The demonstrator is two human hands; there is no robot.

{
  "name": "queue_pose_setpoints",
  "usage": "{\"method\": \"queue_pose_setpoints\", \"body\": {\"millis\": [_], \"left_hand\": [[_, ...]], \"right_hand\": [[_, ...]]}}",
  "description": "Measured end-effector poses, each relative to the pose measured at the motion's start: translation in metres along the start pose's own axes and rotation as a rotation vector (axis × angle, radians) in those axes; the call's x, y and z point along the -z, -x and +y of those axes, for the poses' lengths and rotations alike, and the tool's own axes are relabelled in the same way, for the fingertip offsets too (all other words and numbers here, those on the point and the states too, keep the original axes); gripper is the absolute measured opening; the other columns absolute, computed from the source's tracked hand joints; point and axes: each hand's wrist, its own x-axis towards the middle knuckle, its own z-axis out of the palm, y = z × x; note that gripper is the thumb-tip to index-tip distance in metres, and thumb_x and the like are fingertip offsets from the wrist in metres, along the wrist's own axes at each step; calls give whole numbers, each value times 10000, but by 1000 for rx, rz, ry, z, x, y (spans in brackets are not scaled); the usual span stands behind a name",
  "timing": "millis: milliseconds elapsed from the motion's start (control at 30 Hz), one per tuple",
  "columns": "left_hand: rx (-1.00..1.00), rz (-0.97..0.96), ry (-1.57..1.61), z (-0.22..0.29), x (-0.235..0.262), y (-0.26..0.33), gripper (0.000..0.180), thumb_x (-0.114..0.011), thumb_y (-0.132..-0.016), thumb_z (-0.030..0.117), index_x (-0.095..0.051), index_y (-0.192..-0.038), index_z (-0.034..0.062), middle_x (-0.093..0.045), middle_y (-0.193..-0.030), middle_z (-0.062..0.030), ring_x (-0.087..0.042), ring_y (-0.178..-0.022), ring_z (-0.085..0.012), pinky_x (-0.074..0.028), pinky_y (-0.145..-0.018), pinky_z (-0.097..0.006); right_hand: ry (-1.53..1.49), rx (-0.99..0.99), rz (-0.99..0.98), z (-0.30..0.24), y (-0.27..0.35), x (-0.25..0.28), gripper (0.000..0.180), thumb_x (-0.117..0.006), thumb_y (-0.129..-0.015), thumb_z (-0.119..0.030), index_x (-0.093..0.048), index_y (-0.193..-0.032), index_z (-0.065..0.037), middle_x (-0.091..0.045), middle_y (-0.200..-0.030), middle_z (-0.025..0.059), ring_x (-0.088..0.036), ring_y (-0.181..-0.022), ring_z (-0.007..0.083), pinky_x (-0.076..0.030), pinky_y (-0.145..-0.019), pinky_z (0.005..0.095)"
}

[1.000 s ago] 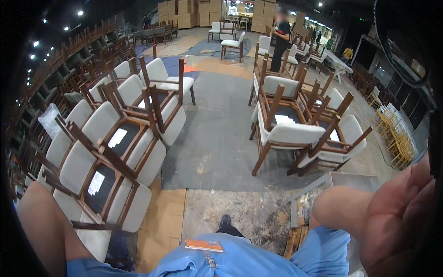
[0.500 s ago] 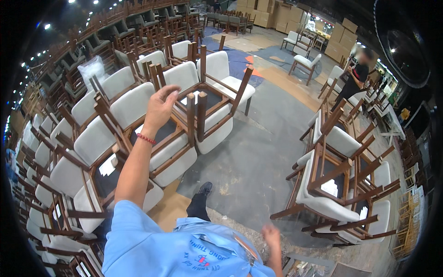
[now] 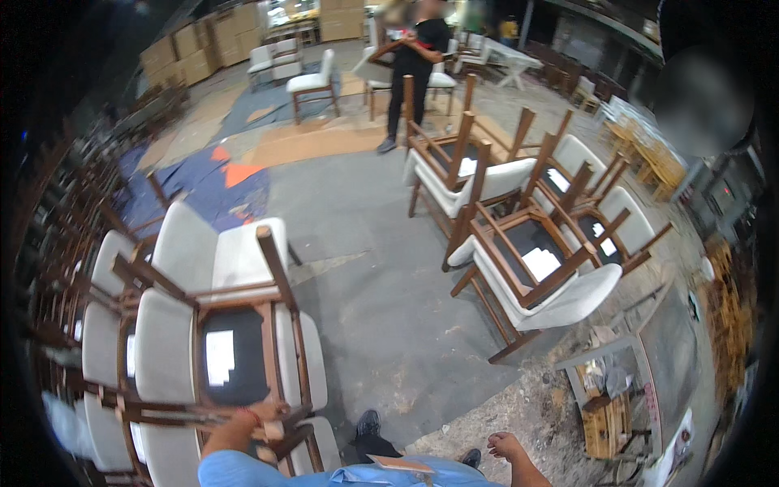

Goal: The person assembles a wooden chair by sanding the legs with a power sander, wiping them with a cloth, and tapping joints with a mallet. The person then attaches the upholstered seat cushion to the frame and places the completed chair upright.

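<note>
At the lower left, my left hand [image 3: 258, 414] with a red bead bracelet is among the wooden legs of an upturned chair [image 3: 235, 353]. Blur and the legs hide its fingers, so I cannot tell whether it grips one. That chair has a grey-white cushioned back, brown frame and a dark underside with white papers, and it rests upside down on another chair. My right hand [image 3: 507, 446] hangs low at my right side, fingers loosely bent and slightly apart, holding nothing. Nearest to it are the grey floor and a frame-like stand.
More stacked chairs [image 3: 527, 243] stand on the right. A person in black [image 3: 418, 61] holds a chair farther off. A wooden crate [image 3: 604, 426] sits at the lower right. Cardboard boxes [image 3: 199, 53] are piled at the back, and blue sheeting [image 3: 195, 191] covers floor at the left.
My view has swung to the right, and the chair stacks appear farther left. My left hand has dropped from above the upturned chairs to among chair legs. My right hand stays low.
</note>
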Motion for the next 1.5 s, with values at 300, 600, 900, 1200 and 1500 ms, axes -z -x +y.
{"method": "queue_pose_setpoints", "body": {"millis": [300, 600, 900, 1200, 1500], "left_hand": [[-394, -9, -197, 30, 44, -54, 811, -652, -823, 597, -483, -1373, 26, -511, -1388, -186, -451, -1323, -297, -362, -1089, -379], [-110, 274, 345, 183, 179, -34, 427, -702, -838, 396, -651, -991, 1, -558, -619, -62, -544, -523, -166, -430, -433, -327], [-365, 162, 201, 335, 49, 35, 372, -623, -916, 374, -588, -706, 69, -539, -599, -22, -520, -547, -132, -427, -508, -302], [-1026, -311, -359, 497, -164, 137, 403, -699, -890, 308, -615, -1142, 4, -672, -983, -77, -622, -912, -176, -510, -798, -310], [-1158, -920, -520, 673, -353, 136, 411, -746, -846, 317, -646, -1072, -11, -662, -911, -78, -627, -867, -186, -514, -738, -317]], "right_hand": [[-160, -127, 122, 31, 45, -51, 313, -614, -896, -213, -657, -1094, 26, -700, -894, 137, -662, -654, 214, -520, -532, 329], [-575, -69, 85, 104, 68, -125, 243, -618, -883, -183, -679, -1007, 16, -673, -847, 127, -657, -662, 207, -498, -503, 349], [66, 264, 253, 138, 31, -226, 330, -586, -883, -303, -704, -1113, -98, -697, -1014, 156, -663, -917, 227, -520, -830, 347], [-957, 84, 113, 218, 61, -172, 399, -530, -930, -319, -629, -1224, -68, -641, -1166, 183, -612, -1063, 279, -464, -946, 403], [-1639, -46, 627, 397, 188, -117, 461, -489, -945, -366, -564, -1282, -61, -571, -1247, 182, -538, -1144, 284, -403, -996, 402]]}}
